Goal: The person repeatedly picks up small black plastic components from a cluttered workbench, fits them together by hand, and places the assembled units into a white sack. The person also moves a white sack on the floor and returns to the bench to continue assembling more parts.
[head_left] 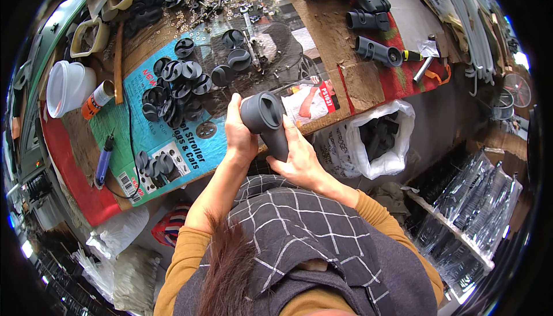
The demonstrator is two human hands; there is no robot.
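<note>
Head view: left hand [239, 134] and right hand [299, 158] together, both clamped on grey joint [268, 121] above cardboard [173, 143]. Risk: grip slips on the smooth plastic, joint drops among the caps [175, 88] and scatters them.

Head camera looks steeply down, close over the workbench [345, 80]; the rim perhaps distorts distances.
</note>
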